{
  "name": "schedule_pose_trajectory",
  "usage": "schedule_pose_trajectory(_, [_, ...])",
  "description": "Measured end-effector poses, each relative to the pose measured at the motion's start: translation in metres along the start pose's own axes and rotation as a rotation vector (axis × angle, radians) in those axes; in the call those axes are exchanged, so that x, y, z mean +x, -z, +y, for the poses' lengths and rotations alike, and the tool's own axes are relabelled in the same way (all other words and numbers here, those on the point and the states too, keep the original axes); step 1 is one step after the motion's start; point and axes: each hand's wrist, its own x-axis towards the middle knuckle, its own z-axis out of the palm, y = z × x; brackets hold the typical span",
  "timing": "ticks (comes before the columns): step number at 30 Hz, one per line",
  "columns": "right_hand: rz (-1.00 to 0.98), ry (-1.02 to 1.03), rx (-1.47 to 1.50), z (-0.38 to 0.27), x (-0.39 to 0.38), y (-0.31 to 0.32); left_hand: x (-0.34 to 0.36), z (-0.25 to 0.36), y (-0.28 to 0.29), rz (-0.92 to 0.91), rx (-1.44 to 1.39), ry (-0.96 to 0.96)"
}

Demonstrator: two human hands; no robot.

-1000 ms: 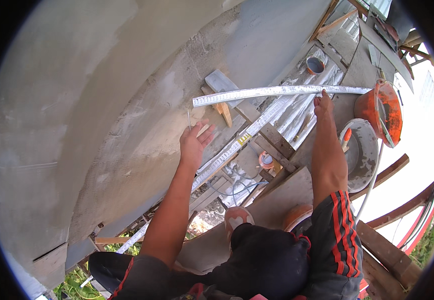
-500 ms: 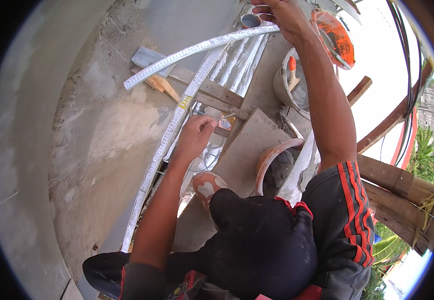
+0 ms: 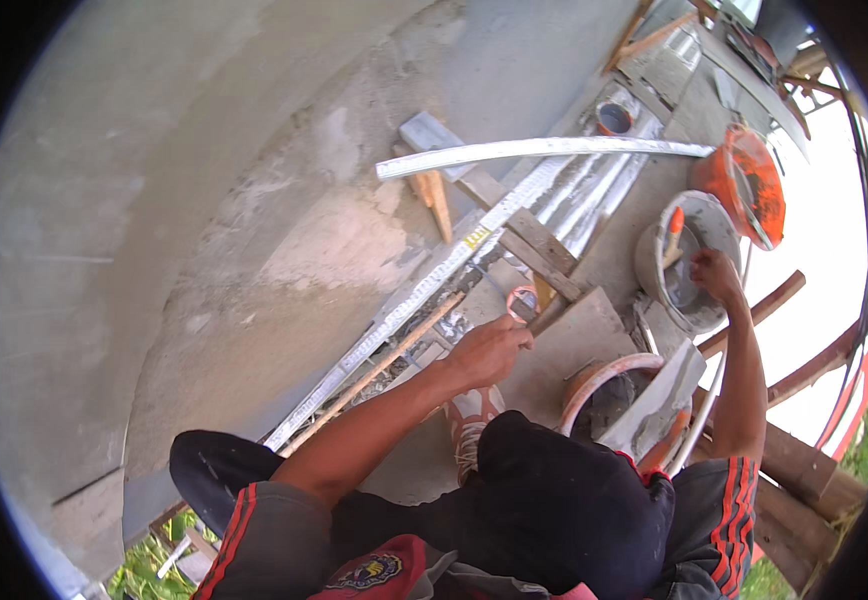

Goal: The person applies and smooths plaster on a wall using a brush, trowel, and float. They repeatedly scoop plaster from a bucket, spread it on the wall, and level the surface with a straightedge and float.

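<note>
My right hand (image 3: 716, 275) is at a grey bucket (image 3: 646, 258), its fingers curled over the inside near the rim. Whether they hold anything small is hidden. In the same bucket stands a tool with an orange handle (image 3: 675, 222). My left hand (image 3: 499, 350) is closed in a loose fist above the boards, beside a small orange-rimmed round object (image 3: 522, 303); what its fingers enclose, if anything, does not show. A long white straight bar (image 3: 434, 268) with a yellow mark runs along the wall's foot. Across it lies a second, whitish bar (image 3: 544, 147).
A plastered wall (image 3: 324, 230) fills the left. An orange bucket (image 3: 754, 185) is beyond the grey one. Near my knees are a pinkish-rimmed tub (image 3: 579, 388) and a mortar-smeared flat blade (image 3: 659, 395). A float (image 3: 439, 140) rests by the wall; timber (image 3: 784, 310) lies right.
My right hand has come down from the far end of the whitish bar to the grey bucket. My left hand has turned and sits lower beside the round object. The whole view has shifted.
</note>
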Motion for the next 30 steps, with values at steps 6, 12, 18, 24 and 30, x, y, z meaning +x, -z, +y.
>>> schedule_pose_trajectory(6, [0.104,0.260,-0.464,0.122,0.038,-0.048,-0.091,0.017,0.111,-0.261,0.217,0.040])
schedule_pose_trajectory(12, [0.081,0.139,-0.469,0.089,0.042,-0.033,-0.173,0.048,0.135,-0.332,0.212,0.198])
schedule_pose_trajectory(18, [0.151,0.095,-0.383,0.030,0.017,0.015,-0.209,0.055,0.127,-0.355,0.141,0.297])
schedule_pose_trajectory(24, [0.403,0.220,0.149,-0.081,-0.070,0.066,-0.241,0.059,0.157,-0.589,0.191,0.549])
schedule_pose_trajectory(30, [0.385,0.286,0.811,-0.088,-0.081,0.047,-0.275,0.073,0.198,-0.658,0.363,0.773])
